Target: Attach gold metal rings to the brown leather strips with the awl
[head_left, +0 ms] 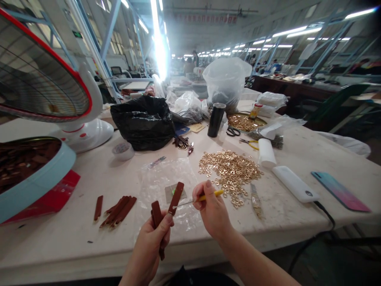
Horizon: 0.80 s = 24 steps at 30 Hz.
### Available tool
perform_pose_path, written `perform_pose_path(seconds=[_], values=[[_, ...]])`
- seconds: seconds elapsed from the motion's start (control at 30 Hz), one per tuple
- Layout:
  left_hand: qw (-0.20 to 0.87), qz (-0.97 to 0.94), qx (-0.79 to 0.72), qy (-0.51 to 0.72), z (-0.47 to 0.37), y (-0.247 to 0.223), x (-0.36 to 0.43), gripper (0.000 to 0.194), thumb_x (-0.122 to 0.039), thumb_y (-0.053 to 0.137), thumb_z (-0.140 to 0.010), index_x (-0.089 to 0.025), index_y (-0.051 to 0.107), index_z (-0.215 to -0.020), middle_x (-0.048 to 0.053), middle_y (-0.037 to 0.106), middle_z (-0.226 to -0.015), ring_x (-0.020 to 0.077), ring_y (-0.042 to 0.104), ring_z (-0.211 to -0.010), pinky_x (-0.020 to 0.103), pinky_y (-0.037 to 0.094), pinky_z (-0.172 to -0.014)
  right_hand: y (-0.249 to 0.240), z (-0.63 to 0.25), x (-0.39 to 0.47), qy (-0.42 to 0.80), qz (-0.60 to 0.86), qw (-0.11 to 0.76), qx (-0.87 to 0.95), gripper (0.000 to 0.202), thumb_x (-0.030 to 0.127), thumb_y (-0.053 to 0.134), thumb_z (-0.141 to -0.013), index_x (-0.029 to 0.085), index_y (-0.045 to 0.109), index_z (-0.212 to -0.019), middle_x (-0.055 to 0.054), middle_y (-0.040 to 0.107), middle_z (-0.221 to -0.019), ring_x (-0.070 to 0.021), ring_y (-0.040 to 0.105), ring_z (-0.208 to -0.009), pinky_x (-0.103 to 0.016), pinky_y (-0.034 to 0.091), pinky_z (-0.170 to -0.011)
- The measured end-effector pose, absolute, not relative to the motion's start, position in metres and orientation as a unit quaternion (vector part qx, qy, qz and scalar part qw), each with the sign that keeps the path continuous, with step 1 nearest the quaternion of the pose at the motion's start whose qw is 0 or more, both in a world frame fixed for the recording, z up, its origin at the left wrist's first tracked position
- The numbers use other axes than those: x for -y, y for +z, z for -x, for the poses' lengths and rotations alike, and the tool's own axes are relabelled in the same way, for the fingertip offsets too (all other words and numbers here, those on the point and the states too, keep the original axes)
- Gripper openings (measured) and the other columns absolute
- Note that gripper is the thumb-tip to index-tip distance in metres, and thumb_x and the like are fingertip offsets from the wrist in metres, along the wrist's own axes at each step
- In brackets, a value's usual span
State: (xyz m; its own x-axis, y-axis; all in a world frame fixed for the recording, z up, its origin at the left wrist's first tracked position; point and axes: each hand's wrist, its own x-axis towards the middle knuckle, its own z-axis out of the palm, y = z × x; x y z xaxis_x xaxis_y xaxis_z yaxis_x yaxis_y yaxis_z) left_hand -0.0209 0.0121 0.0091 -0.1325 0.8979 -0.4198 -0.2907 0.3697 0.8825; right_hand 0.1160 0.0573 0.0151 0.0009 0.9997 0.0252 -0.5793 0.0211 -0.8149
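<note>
My left hand (154, 242) is closed around several brown leather straps (176, 196), one of them pointing up and to the right. Between the fingers of my right hand (212, 210) is a thin metal tool with a yellow handle (210, 195). The tool's tip meets or lies just over the upright strap; what kind of tip it has is too small to tell. Beneath both hands lies a clear plastic sheet (154, 182) with a small greenish square (170, 194) on it. Gold-coloured metal rings (230, 169) are heaped beyond my right hand.
Finished-looking brown straps with gold ends (120, 210) lie at left, near a light blue tub (38, 180) of brown pieces. A fan (86, 135), black bag (139, 123), dark cup (216, 121), scissors (233, 131), white power bank (294, 184) and phone (339, 192) surround the work area.
</note>
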Motion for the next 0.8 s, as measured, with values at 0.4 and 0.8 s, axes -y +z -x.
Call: perform_pose_path(seconds=[0.4,0.8], values=[[0.6,-0.242,-0.558,0.52,0.017,0.017,-0.008,0.031,-0.036,0.074,-0.059,-0.014,0.055,-0.071,-0.006,0.052,-0.055,0.0001,0.031,-0.037,0.014,0.019,-0.035,0.019,-0.134,-0.048,0.55,0.334,0.672,0.367,0.041,0.048,0.039,-0.088,0.019,0.05,-0.06,0.002,0.047,-0.055,-0.01,0.037,-0.049,-0.024,0.029,-0.048],[0.601,-0.267,-0.579,0.483,0.007,0.012,-0.004,0.03,-0.039,0.07,-0.061,-0.016,0.054,-0.072,-0.01,0.039,-0.042,0.0024,0.026,-0.037,0.015,0.016,-0.037,-0.001,-0.117,-0.049,0.627,0.366,0.424,0.541,0.036,0.051,0.047,-0.081,0.018,0.048,-0.068,0.004,0.043,-0.057,-0.0102,0.04,-0.053,-0.023,0.033,-0.051]])
